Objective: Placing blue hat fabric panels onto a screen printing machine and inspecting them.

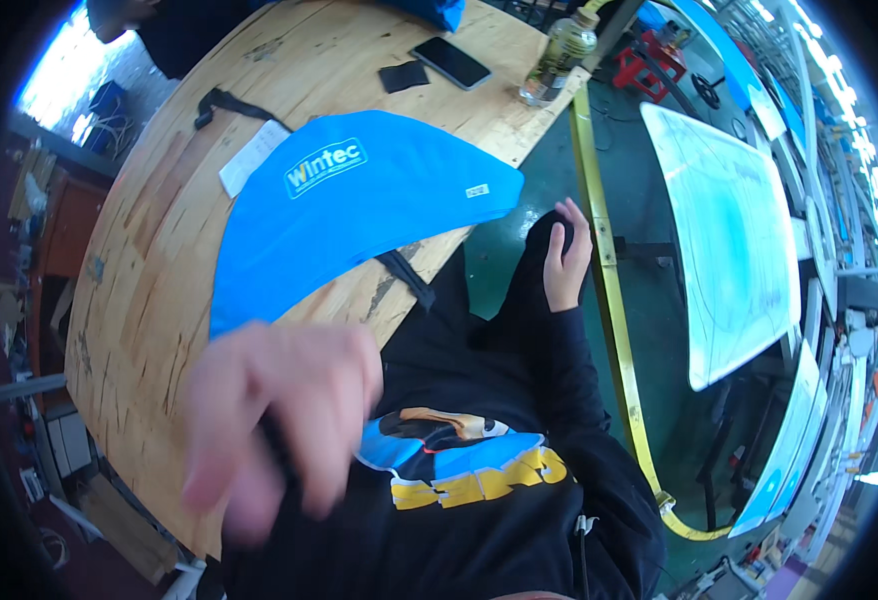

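Bare left hand (294,385): blurred, raised close to the camera, in front of the near left end of the bright blue, crescent-shaped fabric piece (359,230). Hides that end from sight. Fingers bent downward; cannot tell whether closed on anything. Dark streak between fingers, too blurred to identify. Cannot tell whether in contact with the blue piece.

Bare right hand (566,265): right of the blue piece and apart from it. Fingers extended, thumb parted from them, black sleeve (574,365) at the wrist.

Blue piece: lies spread on the pale, round-edged wooden table (149,370), right tip reaching the table's right edge. Bears a white-outlined printed mark (326,167) on the upper part and a small white rectangular label (477,190) near the right tip.

Noted at its edges: white paper sheet (249,160) at upper left, black narrow strap (234,103) just beyond the sheet, second black strap (407,278) extending from below the lower edge.

Noted beyond it: flat black square (403,77), black rectangular smartphone (450,63), clear bottle with yellowish label (559,60) farther right.

Well to its right, off the table: yellow metal rail (604,260), then large pale, translucent panel (729,240).
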